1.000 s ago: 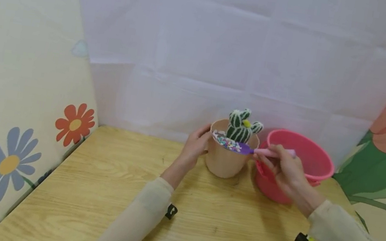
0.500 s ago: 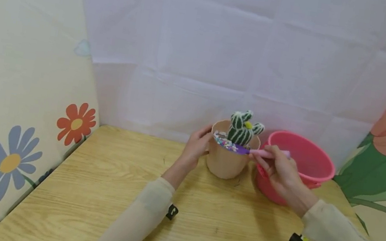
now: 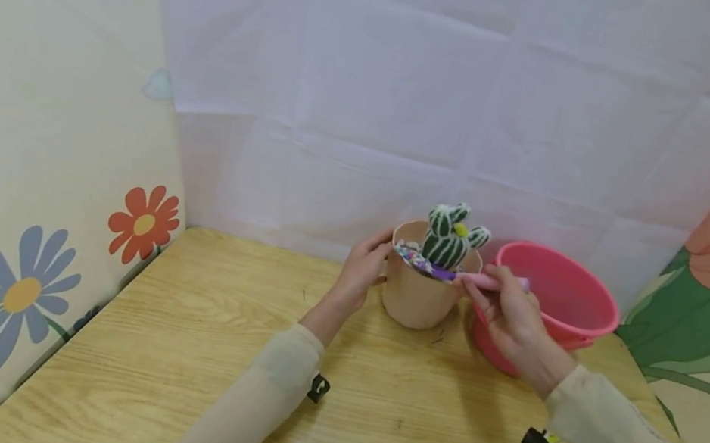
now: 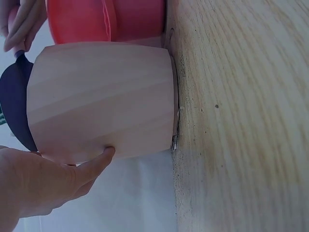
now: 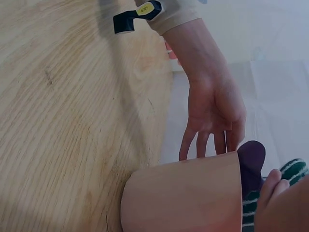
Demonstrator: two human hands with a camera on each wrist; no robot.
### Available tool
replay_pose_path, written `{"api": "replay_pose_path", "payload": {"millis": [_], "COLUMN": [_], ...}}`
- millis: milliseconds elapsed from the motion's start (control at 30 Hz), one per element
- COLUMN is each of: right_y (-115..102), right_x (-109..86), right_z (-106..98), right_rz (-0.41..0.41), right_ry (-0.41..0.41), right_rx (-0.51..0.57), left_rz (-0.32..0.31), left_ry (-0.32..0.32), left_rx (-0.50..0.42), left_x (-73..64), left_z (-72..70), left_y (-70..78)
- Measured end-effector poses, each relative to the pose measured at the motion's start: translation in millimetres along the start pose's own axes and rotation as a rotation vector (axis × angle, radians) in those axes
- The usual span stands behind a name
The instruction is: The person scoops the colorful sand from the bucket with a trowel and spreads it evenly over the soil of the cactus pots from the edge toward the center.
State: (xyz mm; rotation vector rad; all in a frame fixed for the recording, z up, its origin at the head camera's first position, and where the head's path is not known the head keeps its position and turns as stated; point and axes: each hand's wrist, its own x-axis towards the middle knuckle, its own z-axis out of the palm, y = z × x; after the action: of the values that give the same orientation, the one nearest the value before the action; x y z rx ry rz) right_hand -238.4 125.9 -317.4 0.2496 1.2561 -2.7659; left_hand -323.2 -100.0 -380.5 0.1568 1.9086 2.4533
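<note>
- Currently, the wooden bench [image 3: 213, 292] carries all the items and shows no change in layout.
- Bucket [image 3: 573, 285]: pink, positioned just right of the pot [image 3: 415, 299]; no change noted.
- Pot: upright on the bench, in the same position over the last second.
- Left hand [image 3: 357, 272]: unchanged; fingers apart and fairly straight, laid against the pot's left wall, apparently to steady it.
- Right hand [image 3: 516, 314]: fingers clamped on the pink handle of the shovel [image 3: 446, 274], at the pot's right rim.
- Cactus [image 3: 444, 246]: stands inside the pot, behind the blade.
- Shovel: purple blade along the pot's near rim. Its upper face appeared broad a second ago; it now appears as a thin strip. The left wrist view shows the underside turned outward, indicating a roll toward the cactus.
- Pebbles [image 3: 412, 254]: multicoloured, now a narrower band along the near rim. Assessment: unloading into the pot is probably under way. How many remain on the blade cannot be determined.
</note>
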Motion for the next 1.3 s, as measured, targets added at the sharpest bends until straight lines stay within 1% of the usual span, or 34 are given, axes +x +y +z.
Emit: {"api": "replay_pose_path", "payload": {"millis": [300,667,900,1200,1300], "right_y": [3.9,8.0,8.7,6.7,5.8], "right_x": [-0.1,3.0,4.5,0.9,-0.2], "right_z": [7.4,13.9,16.5,14.2,12.8], "right_rz": [0.019,0.047,0.066,0.085,0.087], "right_ry": [0.029,0.051,0.059,0.016,0.018], "right_rx": [0.024,0.104,0.091,0.091,0.09], "left_rz": [-0.004,-0.002,0.001,-0.009,-0.008], "left_ry": [0.005,0.004,0.012,0.017,0.02], "left_rx": [0.007,0.021,0.03,0.047,0.046], "left_x": [-2.2,-2.0,-2.8,-1.4,-1.2], "left_z": [-0.4,0.2,0.0,-0.2,-1.3], "left_y": [1.7,3.3,3.1,2.5,1.6]}}
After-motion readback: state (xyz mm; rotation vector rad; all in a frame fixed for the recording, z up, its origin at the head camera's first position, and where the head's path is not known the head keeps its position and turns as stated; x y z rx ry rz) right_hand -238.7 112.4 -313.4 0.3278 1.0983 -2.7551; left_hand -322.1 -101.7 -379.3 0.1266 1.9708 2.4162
